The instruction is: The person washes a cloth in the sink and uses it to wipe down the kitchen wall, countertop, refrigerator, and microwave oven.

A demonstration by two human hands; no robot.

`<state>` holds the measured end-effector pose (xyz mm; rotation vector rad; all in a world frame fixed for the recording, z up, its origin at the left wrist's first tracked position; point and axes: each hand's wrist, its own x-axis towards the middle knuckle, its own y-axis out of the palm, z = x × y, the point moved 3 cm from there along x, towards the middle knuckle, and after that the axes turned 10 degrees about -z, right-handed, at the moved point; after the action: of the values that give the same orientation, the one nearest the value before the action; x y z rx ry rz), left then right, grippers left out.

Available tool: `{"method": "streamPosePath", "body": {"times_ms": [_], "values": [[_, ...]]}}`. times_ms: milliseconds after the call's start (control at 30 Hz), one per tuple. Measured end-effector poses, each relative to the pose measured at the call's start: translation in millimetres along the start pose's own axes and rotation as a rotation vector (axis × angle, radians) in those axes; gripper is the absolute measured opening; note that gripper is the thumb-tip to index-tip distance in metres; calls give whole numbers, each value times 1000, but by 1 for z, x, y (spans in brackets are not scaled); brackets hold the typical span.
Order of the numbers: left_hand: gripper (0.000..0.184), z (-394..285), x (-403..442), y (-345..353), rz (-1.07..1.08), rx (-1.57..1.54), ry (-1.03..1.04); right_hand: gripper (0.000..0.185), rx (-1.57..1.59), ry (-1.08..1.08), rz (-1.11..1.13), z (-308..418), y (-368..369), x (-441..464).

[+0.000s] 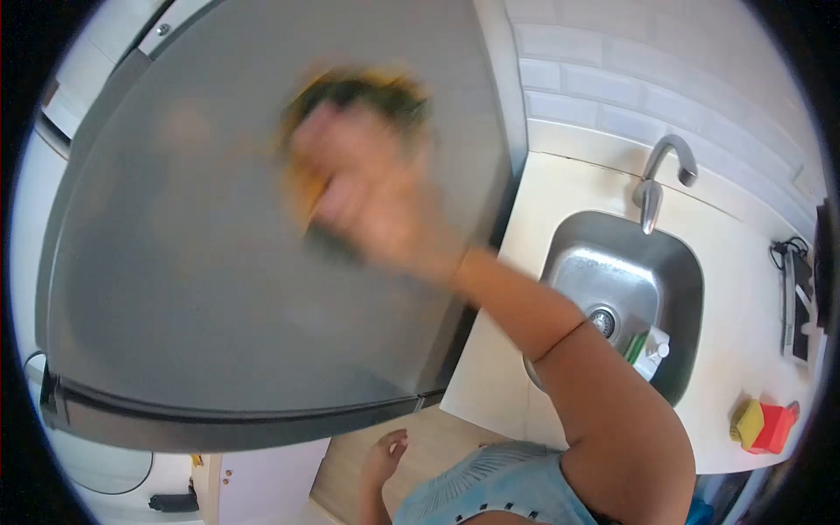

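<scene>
A yellow and dark green cloth point(306, 188), smeared by motion, is pressed under my right hand point(363, 179). My right hand is closed on it, over the broad grey surface point(219, 289) of what looks like a refrigerator. Its fingers are blurred, and the palm side is hidden. Low in the view, my left hand point(385, 457) hangs beside my body, below the appliance's front edge. Its fingers are loosely curled with a gap at the thumb, and nothing shows in them.
Right of the appliance, a pale counter point(499, 367) holds a steel sink point(691, 297) with a faucet point(649, 188). A white and green container point(647, 353) lies in the sink. A red and yellow item point(766, 426) and a dark-edged device point(794, 306) stand at the right. White tiles point(604, 87) line the wall.
</scene>
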<state>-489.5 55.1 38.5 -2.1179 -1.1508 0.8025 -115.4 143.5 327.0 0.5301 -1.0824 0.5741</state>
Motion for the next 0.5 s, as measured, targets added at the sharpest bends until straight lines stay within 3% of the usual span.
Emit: {"method": "streamPosePath", "body": {"times_ms": [33, 67, 100, 200, 233, 300, 367, 467, 500], "values": [[26, 5, -8, -2, -6, -1, -10, 51, -180, 31, -155, -44, -20, 17], [25, 10, -21, -3, -48, -21, -43, 54, -124, -105, -280, -95, -45, 27], [25, 13, -29, -4, -88, -40, -76, 47, -303, 99, -340, -151, -58, 34], [24, 29, -55, 7, -48, -63, -200, 58, -293, 312, -345, -293, -98, 8], [24, 36, -60, 12, -41, -71, -219, 58, -294, 326, -327, -294, -98, 3], [23, 45, -68, 18, -83, -136, -176, 49, 367, 882, -449, -297, -96, -19], [23, 50, -66, 22, -87, -143, -157, 52, -127, 645, -314, -273, -81, -36], [24, 33, -54, 18, -39, -33, -84, 58, -420, 294, -98, -91, -13, -84], [24, 23, -47, 17, 20, 76, -22, 63, -252, 119, -193, -42, 14, -119]]}}
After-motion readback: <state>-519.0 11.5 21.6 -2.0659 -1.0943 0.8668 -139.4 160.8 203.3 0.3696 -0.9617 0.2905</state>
